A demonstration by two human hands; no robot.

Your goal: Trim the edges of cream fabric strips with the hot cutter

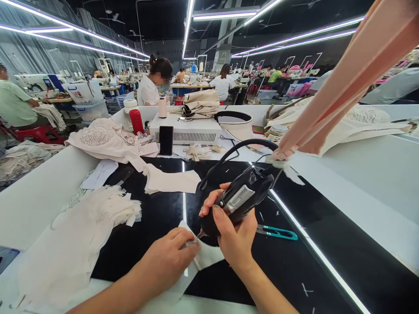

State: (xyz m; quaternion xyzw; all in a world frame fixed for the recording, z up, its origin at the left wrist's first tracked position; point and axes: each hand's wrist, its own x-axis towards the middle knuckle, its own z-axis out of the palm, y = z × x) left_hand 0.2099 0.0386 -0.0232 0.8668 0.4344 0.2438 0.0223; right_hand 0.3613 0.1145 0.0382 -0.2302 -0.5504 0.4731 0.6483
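Note:
My right hand (233, 233) is wrapped round a black corded hand tool (240, 196) with a silver plate on its side. The tool tilts down to the left, its narrow tip close to my left fingers. A knotted peach fabric strip (330, 91) runs down to the tool's upper end. My left hand (172, 253) is closed, with thumb and fingers pinching a pale fabric piece (209, 255) on the black board (157, 261). Exactly where the tip meets the cloth is hard to see. Teal thread snips (278, 232) lie right of my right hand.
Cut pale pieces (68, 244) are heaped at left, with lace-trimmed garments (98, 135) behind. A phone (166, 140) leans against a white vented box (186, 131); a red bottle (135, 121) stands beside it. More garments (353, 126) lie at right. Several people sit beyond at sewing machines.

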